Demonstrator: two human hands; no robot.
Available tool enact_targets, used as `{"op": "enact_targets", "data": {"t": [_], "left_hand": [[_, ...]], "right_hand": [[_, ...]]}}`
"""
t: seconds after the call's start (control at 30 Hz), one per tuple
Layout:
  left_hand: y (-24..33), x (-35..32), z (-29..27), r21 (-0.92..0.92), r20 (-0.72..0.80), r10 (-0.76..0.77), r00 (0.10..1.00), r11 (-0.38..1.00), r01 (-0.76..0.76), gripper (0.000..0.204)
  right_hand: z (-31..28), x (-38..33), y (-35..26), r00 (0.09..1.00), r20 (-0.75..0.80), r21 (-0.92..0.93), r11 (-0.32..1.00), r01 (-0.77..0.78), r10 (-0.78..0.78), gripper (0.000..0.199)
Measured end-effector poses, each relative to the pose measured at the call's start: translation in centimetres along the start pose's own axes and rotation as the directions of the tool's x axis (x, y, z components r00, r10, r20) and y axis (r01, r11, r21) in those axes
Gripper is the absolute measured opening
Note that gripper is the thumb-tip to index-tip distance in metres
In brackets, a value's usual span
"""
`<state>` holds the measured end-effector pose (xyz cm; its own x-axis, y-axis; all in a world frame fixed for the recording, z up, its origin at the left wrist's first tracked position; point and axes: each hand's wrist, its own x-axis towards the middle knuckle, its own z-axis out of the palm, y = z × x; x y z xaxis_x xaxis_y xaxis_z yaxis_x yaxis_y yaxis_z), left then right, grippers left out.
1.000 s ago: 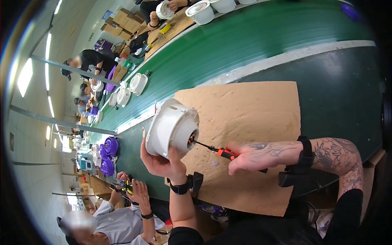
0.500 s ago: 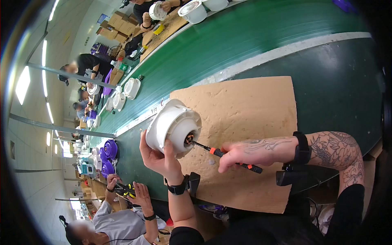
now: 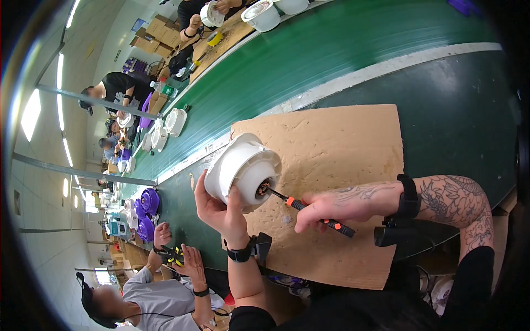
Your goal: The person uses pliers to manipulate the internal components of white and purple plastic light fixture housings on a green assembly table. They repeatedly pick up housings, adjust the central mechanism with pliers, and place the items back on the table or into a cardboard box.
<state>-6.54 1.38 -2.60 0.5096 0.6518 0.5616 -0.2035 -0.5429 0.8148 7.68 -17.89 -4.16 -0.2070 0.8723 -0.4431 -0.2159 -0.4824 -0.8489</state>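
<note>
A white round plastic housing (image 3: 237, 165) is tilted in the grasp of my left hand (image 3: 223, 215), its fingers wrapped round the underside and the thumb up on the near side. Copper-coloured parts (image 3: 264, 187) show inside its round opening, which faces right. My right hand (image 3: 320, 209) grips a screwdriver (image 3: 298, 205) with a black and orange handle. The thin shaft points left into that opening, and its tip is hidden among the copper parts. Both hands are above a brown cardboard sheet (image 3: 342, 149).
Beyond the cardboard runs a green conveyor belt (image 3: 353, 49) with a pale edge strip. White housings (image 3: 175, 122) stand along its far left side. Purple round parts (image 3: 148, 204) lie to the left. A co-worker in grey (image 3: 160, 300) holds yellow-black pliers (image 3: 175, 256) close by on my left.
The housing has shifted slightly right and turned a little in my left hand. My right hand and the screwdriver have barely moved. The co-worker's far hand has moved away from the pliers.
</note>
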Motion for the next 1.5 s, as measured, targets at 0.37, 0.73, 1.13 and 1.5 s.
{"op": "enact_targets", "data": {"t": [0.37,0.73,1.13,1.5], "left_hand": [[-0.4,-0.6,1.0,0.064,0.015,-0.008,1.000,0.998,0.007,0.062],[-1.0,-0.4,1.3,0.094,0.092,0.002,0.996,0.996,-0.011,0.063],[-0.2,-1.2,1.4,0.075,0.039,0.001,0.999,0.997,-0.004,0.066],[-2.0,-1.5,1.0,0.070,0.024,0.013,1.000,0.997,-0.015,0.070]], "right_hand": [[-0.2,-0.2,0.3,1.000,-0.014,-0.038,0.999,-0.010,0.009,0.052],[-0.3,-0.4,-0.2,0.994,-0.109,-0.112,0.993,-0.027,0.015,0.044],[-0.2,-2.8,-0.4,0.991,0.135,0.504,0.862,-0.053,-0.018,0.024],[-1.1,-1.5,-0.3,0.996,-0.091,-0.033,0.999,-0.002,-0.001,0.034]]}}
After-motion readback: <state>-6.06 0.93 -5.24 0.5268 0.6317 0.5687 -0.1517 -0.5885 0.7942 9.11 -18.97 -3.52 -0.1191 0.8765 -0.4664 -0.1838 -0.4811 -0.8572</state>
